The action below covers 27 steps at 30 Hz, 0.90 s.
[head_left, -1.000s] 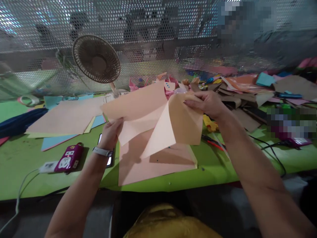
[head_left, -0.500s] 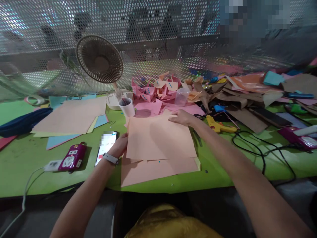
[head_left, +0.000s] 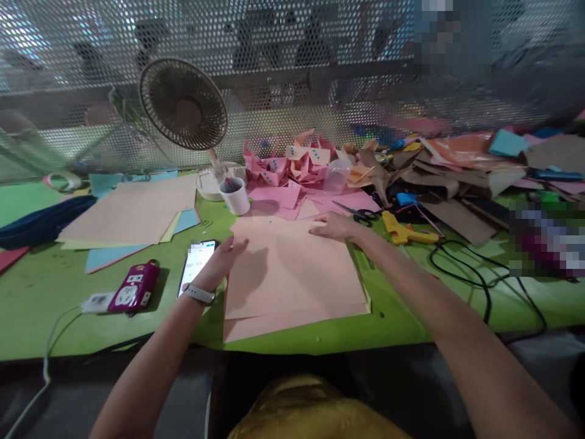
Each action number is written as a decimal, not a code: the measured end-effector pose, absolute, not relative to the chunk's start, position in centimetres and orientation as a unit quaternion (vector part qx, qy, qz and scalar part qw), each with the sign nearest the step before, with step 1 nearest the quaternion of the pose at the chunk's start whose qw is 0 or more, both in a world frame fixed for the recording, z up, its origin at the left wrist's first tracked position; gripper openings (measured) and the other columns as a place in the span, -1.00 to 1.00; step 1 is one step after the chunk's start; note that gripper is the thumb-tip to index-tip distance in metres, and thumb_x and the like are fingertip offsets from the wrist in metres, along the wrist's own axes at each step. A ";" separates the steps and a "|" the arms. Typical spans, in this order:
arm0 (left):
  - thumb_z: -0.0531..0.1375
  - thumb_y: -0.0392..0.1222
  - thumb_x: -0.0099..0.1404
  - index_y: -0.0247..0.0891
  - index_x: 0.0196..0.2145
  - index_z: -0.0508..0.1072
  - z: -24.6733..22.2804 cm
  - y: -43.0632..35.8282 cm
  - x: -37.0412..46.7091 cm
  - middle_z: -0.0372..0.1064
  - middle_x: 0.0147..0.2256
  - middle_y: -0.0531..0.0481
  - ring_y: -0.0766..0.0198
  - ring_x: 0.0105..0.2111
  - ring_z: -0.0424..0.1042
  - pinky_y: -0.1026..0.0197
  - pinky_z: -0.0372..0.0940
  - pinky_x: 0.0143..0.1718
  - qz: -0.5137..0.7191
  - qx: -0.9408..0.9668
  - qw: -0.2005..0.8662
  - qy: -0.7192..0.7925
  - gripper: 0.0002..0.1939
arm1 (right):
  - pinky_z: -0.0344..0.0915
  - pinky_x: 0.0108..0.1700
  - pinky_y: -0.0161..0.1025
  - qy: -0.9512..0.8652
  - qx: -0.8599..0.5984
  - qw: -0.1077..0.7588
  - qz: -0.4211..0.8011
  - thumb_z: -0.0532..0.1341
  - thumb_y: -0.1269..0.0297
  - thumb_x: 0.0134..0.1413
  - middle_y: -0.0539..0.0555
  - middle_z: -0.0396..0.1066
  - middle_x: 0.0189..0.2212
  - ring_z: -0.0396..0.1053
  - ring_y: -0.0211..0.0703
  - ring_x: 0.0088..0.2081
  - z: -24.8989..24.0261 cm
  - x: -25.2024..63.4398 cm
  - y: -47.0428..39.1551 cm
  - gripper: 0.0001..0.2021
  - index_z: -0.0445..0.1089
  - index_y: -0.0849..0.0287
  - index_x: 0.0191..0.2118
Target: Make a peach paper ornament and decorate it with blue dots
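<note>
A peach paper sheet (head_left: 292,268) lies over another peach sheet (head_left: 256,329), whose lower edge shows beneath it at a slight angle. My left hand (head_left: 222,261), with a pale band on the wrist, is at the top sheet's left edge, fingers apart and casting a shadow on the paper. At the upper right edge, my right hand (head_left: 336,227) rests with its fingers stretched over the top sheet. Beyond it lie dark-handled scissors (head_left: 363,216). A phone (head_left: 194,265) showing a timer is beside my left wrist.
A fan (head_left: 185,103) and a white cup (head_left: 235,196) stand behind. Folded pink and peach paper pieces (head_left: 292,161) are piled by the mesh. A yellow glue gun (head_left: 406,230) and black cables (head_left: 479,280) lie right; a purple power strip (head_left: 137,286) and paper stack (head_left: 132,207) left.
The top sheet has come down toward me and now covers more of the lower sheet. My left hand has loosened from its edge and opened; the right fingers now lie on the paper.
</note>
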<state>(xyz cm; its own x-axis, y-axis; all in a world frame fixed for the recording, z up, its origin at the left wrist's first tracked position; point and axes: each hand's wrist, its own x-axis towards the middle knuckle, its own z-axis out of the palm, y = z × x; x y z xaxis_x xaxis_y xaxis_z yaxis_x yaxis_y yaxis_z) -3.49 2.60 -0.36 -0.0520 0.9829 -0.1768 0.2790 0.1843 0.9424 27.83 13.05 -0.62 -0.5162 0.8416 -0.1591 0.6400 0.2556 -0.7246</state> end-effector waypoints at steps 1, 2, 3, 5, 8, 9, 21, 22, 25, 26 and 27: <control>0.28 0.19 0.09 -0.32 0.01 0.41 -0.5 2.7 -3.5 0.51 -0.18 -0.20 0.03 -0.25 0.49 0.05 0.35 -0.22 0.370 0.531 0.449 0.616 -0.35 | 0.32 -0.09 -0.23 -0.775 -0.482 0.150 0.381 0.29 0.18 0.02 0.15 0.52 -0.08 0.44 -0.02 -0.09 -0.6 27.8 13.0 -0.62 0.49 0.24 -0.04; 0.28 0.16 0.09 -0.31 0.02 0.40 -0.7 2.8 -3.6 0.50 -0.14 -0.19 0.03 -0.21 0.47 0.05 0.34 -0.19 0.359 0.547 0.438 0.616 -0.35 | 0.32 -0.07 -0.21 -0.764 -0.494 0.170 0.379 0.29 0.19 0.03 0.19 0.50 -0.05 0.43 -0.01 -0.06 -0.6 27.9 12.8 -0.61 0.48 0.26 -0.03; 0.26 0.15 0.10 -0.31 0.02 0.39 -0.8 2.8 -3.7 0.49 -0.12 -0.18 0.03 -0.18 0.46 0.05 0.32 -0.17 0.354 0.562 0.423 0.616 -0.38 | 0.32 -0.06 -0.20 -0.748 -0.508 0.191 0.383 0.29 0.18 0.04 0.22 0.48 -0.04 0.42 0.00 -0.05 -0.5 28.0 12.7 -0.59 0.45 0.28 -0.01; 0.22 0.13 0.15 -0.32 -0.02 0.41 -0.9 3.0 -4.1 0.48 -0.13 -0.16 0.03 -0.16 0.43 0.08 0.30 -0.17 0.348 0.583 0.398 0.617 -0.44 | 0.36 -0.09 -0.18 -0.701 -0.536 0.232 0.408 0.28 0.15 0.07 0.26 0.47 -0.07 0.44 -0.04 -0.11 -0.3 28.5 12.3 -0.52 0.38 0.32 0.07; 0.19 0.11 0.18 -0.32 -0.05 0.42 -1.0 3.2 -4.9 0.49 -0.23 -0.11 0.08 -0.27 0.43 0.14 0.29 -0.30 0.333 0.580 0.421 0.613 -0.49 | 0.42 -0.26 -0.21 -0.606 -0.565 0.271 0.489 0.31 0.06 0.06 0.27 0.46 -0.10 0.46 -0.16 -0.32 0.3 29.8 10.8 -0.34 0.22 0.30 0.21; 0.19 0.11 0.18 -0.31 -0.06 0.43 -1.0 3.2 -5.1 0.49 -0.26 -0.10 0.12 -0.31 0.43 0.17 0.28 -0.34 0.334 0.575 0.423 0.616 -0.50 | 0.43 -0.33 -0.21 -0.580 -0.567 0.269 0.519 0.31 0.04 0.05 0.27 0.45 -0.08 0.45 -0.18 -0.38 0.4 30.3 10.2 -0.28 0.14 0.28 0.26; 0.28 0.14 0.11 -0.29 -0.15 0.44 -0.6 3.0 -4.0 0.47 -0.33 -0.07 0.22 -0.44 0.42 0.24 0.27 -0.47 0.359 0.528 0.475 0.606 -0.51 | 0.37 -0.05 -0.17 -0.654 -0.447 0.190 0.580 0.27 0.20 0.06 0.14 0.45 -0.10 0.41 -0.16 -0.16 1.0 33.2 3.8 -0.39 0.24 0.15 0.25; 0.28 0.15 0.10 -0.28 -0.16 0.43 -0.5 3.0 -4.0 0.48 -0.33 -0.07 0.22 -0.45 0.42 0.24 0.28 -0.48 0.362 0.520 0.483 0.604 -0.51 | 0.36 -0.02 -0.17 -0.665 -0.430 0.179 0.584 0.24 0.24 0.05 0.14 0.44 -0.08 0.40 -0.15 -0.13 1.1 33.4 3.7 -0.47 0.34 0.17 0.18; 0.30 0.16 0.08 -0.26 -0.19 0.40 -0.4 2.9 -4.1 0.48 -0.34 -0.05 0.23 -0.48 0.44 0.24 0.28 -0.48 0.359 0.506 0.494 0.609 -0.51 | 0.34 0.01 -0.16 -0.682 -0.373 0.166 0.606 0.17 0.37 -0.01 0.13 0.45 -0.04 0.41 -0.13 -0.07 1.2 33.9 3.5 -0.47 0.37 0.16 0.15; 0.31 0.17 0.07 -0.26 -0.20 0.40 -0.4 2.9 -4.1 0.49 -0.34 -0.05 0.24 -0.49 0.44 0.25 0.28 -0.49 0.356 0.506 0.493 0.612 -0.51 | 0.34 0.01 -0.16 -0.691 -0.363 0.168 0.602 0.15 0.40 -0.03 0.12 0.45 -0.02 0.42 -0.13 -0.07 1.2 34.0 3.4 -0.43 0.34 0.14 0.18; 0.31 0.17 0.07 -0.26 -0.20 0.39 -0.3 3.0 -4.1 0.49 -0.34 -0.05 0.24 -0.50 0.44 0.25 0.27 -0.50 0.352 0.508 0.489 0.615 -0.50 | 0.35 -0.01 -0.16 -0.706 -0.362 0.168 0.585 0.14 0.42 -0.02 0.12 0.45 -0.01 0.42 -0.13 -0.07 1.1 34.0 3.2 -0.41 0.31 0.13 0.20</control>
